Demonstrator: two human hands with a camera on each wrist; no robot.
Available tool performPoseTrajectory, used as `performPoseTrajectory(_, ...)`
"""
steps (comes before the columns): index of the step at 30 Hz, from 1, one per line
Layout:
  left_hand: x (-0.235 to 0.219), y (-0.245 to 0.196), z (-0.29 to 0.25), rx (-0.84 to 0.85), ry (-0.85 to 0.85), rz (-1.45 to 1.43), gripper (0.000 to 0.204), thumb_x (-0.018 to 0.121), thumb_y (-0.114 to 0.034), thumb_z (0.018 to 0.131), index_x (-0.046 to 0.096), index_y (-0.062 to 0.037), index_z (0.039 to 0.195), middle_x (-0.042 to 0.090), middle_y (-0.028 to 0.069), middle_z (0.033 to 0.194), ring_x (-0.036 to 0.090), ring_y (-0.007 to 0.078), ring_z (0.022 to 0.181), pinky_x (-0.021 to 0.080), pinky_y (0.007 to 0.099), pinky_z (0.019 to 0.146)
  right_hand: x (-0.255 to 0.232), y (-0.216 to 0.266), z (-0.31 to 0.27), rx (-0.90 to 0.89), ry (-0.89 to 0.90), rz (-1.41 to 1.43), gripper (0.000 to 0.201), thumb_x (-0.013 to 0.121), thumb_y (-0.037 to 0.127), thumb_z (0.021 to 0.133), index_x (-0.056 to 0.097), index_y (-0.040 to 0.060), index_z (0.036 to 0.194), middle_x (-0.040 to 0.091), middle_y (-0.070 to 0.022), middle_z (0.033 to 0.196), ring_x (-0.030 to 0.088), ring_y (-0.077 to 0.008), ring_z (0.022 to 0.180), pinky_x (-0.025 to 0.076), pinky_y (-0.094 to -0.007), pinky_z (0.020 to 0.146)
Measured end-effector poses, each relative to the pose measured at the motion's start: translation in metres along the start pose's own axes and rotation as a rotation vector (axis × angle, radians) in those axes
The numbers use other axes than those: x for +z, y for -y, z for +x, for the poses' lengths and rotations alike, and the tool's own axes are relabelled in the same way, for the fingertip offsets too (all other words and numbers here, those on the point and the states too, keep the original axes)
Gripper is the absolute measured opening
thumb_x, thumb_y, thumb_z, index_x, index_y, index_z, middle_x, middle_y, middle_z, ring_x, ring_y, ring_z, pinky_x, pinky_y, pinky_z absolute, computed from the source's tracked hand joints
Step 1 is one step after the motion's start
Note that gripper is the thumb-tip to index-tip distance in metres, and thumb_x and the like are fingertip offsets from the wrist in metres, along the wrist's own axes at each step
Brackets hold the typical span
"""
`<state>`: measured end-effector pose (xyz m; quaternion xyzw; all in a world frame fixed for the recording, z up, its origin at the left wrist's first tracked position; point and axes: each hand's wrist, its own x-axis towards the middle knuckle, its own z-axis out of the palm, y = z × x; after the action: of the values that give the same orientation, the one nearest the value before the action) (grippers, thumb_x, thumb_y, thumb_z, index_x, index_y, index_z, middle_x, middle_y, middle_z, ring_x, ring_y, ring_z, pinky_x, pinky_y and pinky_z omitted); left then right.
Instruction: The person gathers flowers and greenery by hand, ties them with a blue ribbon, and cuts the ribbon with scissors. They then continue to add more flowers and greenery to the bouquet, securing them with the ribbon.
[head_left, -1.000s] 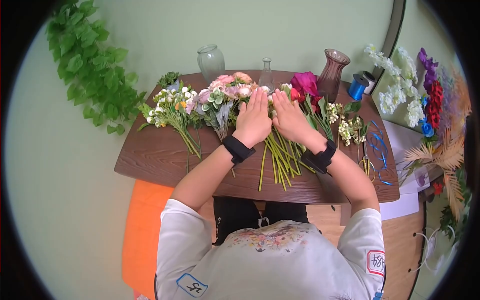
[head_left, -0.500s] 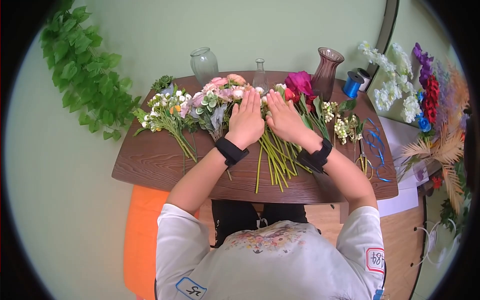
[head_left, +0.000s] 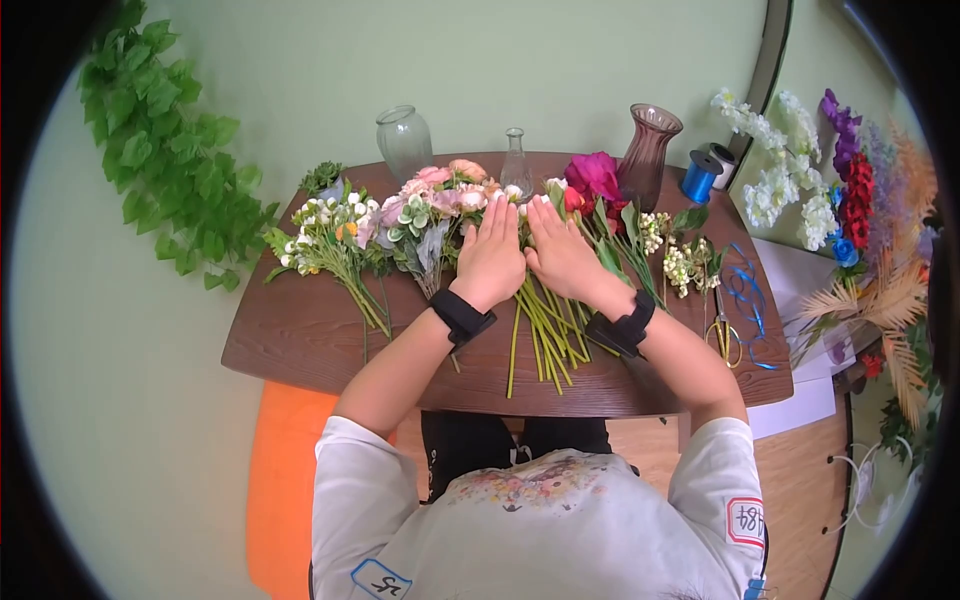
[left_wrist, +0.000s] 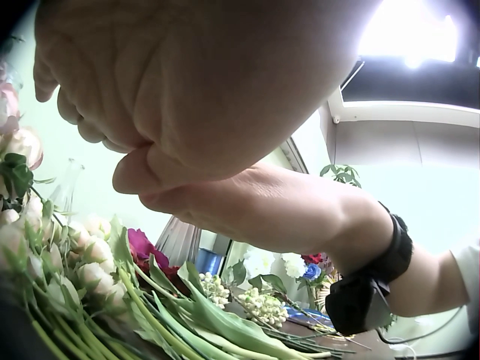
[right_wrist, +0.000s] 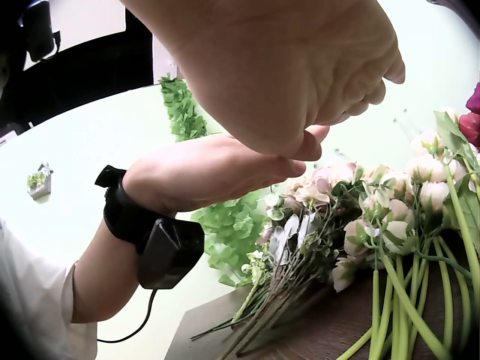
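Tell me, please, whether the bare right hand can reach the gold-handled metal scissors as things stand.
Probably yes: the right hand holds nothing, and the scissors lie on the brown wooden table, near end uncovered.

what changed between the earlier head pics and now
No visible change in what the hands do: nothing was grasped or released. Only the head view shifted slightly. The left hand and right hand remain held above the pale flowers, fingers straight; the scissors and blue spool stayed put.
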<state>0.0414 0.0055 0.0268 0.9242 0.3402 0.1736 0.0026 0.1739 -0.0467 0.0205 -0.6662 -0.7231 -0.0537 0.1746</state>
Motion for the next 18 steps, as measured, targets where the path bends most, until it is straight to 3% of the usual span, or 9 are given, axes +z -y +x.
performPoseTrajectory(18,0.0025,0.0033,0.0078,-0.032,0.079,-0.018,0.061,0.041,-0.022,0.079,0.017,0.0033,0.128,0.014,0.0168,0.136,0.012,0.0268,0.127,0.019,0.047,0.098,0.004,-0.0039,0.0061,0.001,0.062,0.014,0.059,0.036,0.025,0.083,0.013,-0.0022,0.129,0.014,-0.0181,0.135,0.015,-0.03,0.126,0.021,-0.0473,0.097)
